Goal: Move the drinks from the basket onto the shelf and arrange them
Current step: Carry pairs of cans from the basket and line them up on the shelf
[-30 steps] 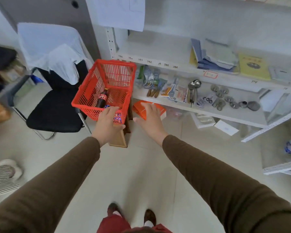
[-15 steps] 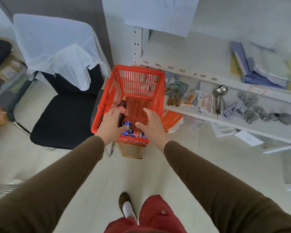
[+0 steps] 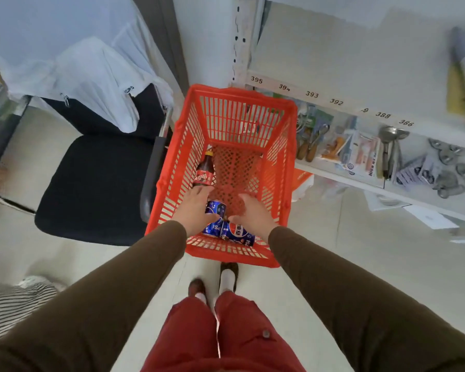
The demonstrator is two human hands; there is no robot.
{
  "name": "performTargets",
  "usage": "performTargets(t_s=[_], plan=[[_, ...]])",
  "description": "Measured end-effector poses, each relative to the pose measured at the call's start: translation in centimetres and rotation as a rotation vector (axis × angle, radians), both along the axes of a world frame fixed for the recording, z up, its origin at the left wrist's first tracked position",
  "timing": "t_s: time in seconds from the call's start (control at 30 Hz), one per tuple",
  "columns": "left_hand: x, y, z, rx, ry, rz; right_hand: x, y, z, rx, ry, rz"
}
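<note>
Both hands, left hand (image 3: 196, 208) and right hand (image 3: 253, 214), are spreading empty inside the basket (image 3: 279, 167); I'm judging the pickup step, next closing on the cans (image 3: 236, 233).

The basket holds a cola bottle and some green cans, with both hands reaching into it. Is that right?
Not quite: the head view shows the cans are blue, not green. The rest stands: the basket holds a cola bottle, and the left hand and right hand both reach into it.

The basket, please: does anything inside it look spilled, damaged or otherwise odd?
No spill or damage shows. The drinks just lie loose on their sides in the basket: the cola bottle by the left wall, blue cans near both hands.
</note>
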State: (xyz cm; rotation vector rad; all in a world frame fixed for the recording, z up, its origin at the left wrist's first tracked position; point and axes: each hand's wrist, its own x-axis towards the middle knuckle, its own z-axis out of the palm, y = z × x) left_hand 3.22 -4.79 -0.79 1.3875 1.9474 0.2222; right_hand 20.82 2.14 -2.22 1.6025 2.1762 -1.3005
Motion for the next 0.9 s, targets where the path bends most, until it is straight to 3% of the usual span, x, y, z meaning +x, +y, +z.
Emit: performTargets(t_s=[0.43,0.8,0.9], plan=[[-1.5,1.5,-6.4,-0.094,-0.002,-0.167,-0.5,-0.5,-7.9,-0.145,-0.309,0.175],[-2.8,0.5,-8.4,-0.067,0.015,-0.214,-1.6,-0.7,-8.9,-0.056,-0.439,0.306],[-3.0,1.0,-8.3,-0.081,0.045,-0.250,-1.4,-0.4,-7.9,-0.026,-0.414,0.211]])
